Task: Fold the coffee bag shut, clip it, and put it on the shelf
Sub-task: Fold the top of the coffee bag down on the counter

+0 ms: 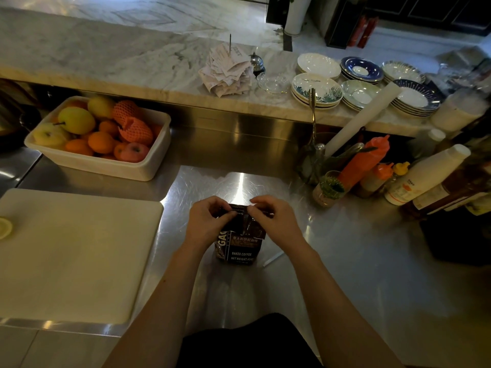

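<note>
The bag (240,245) stands upright on the worktop (332,261), and the left hand (206,221) and right hand (273,220) each pinch its top edge, so the folding step is in hand. Next, I judge, the fold must be pressed flat and a clip fetched; no clip is plainly visible.

A steel counter (332,274) carries a white cutting board (74,251), a fruit tub (111,166) and the coffee bag (240,248). Sauce bottles (372,168) stand at its right.

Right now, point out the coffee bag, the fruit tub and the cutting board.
coffee bag (241,251): head view, on its printed front panel.
fruit tub (106,167): head view, on its white near wall.
cutting board (74,251): head view, on its bare middle.
</note>
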